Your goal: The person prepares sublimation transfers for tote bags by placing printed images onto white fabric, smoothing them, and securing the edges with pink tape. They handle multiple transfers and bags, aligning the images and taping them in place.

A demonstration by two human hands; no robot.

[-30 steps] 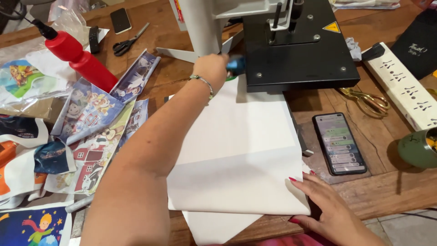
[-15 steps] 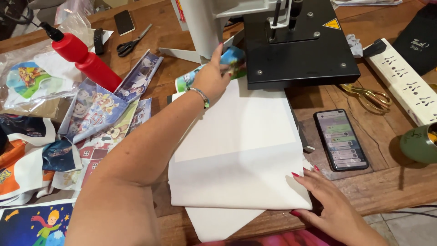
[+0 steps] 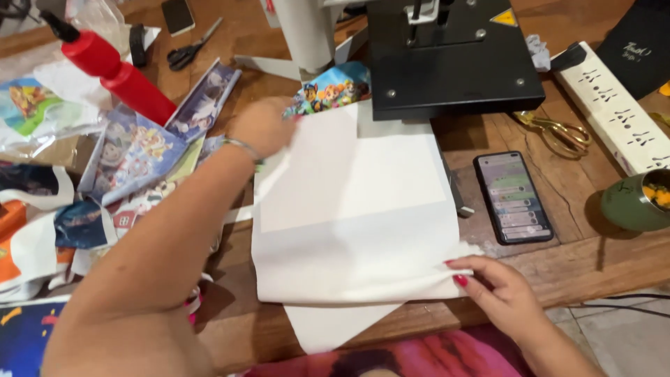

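A large white sheet [image 3: 356,209] lies folded on the wooden table [image 3: 502,258] in front of a black heat press [image 3: 447,59]. My left hand [image 3: 262,126], blurred by motion, grips a colourful cartoon print [image 3: 331,87] at the sheet's far left corner, just below the press. My right hand [image 3: 495,286] pinches the near right corner of the white sheet at the table's front edge.
Several cartoon prints [image 3: 132,153] are piled at the left with a red bottle [image 3: 115,70] and black scissors [image 3: 188,49]. A phone [image 3: 513,195], gold scissors [image 3: 558,132], a white power strip [image 3: 614,105] and a green cup [image 3: 635,202] lie at the right.
My left hand has drawn the colourful print out from under the press, toward the left and nearer to me. My right hand has stayed on the sheet's corner.
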